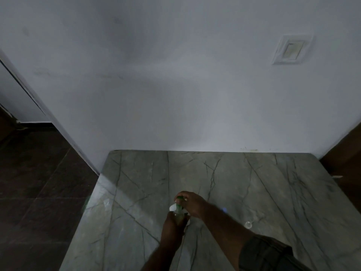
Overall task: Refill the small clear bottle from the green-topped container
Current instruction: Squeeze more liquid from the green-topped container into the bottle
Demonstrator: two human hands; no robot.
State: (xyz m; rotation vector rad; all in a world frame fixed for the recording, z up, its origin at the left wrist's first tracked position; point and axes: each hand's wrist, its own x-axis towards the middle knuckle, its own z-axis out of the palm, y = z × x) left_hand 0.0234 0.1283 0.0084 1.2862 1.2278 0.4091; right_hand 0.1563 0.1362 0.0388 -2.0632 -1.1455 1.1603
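Observation:
The green-topped container (178,211) stands upright on the grey marble table (254,192), near its front middle. My left hand (172,225) is wrapped around its pale body from the near side. My right hand (190,203) reaches in from the right, with its fingers closed over the green top. A small clear object (248,225), possibly the small clear bottle or its cap, sits on the table to the right; it is too dim and small to tell which.
The table butts against a white wall (175,94) at the back. Dark floor tiles (39,192) lie beyond its left edge. A brown surface (345,153) borders its right side. A wall plate (291,49) is mounted high on the right.

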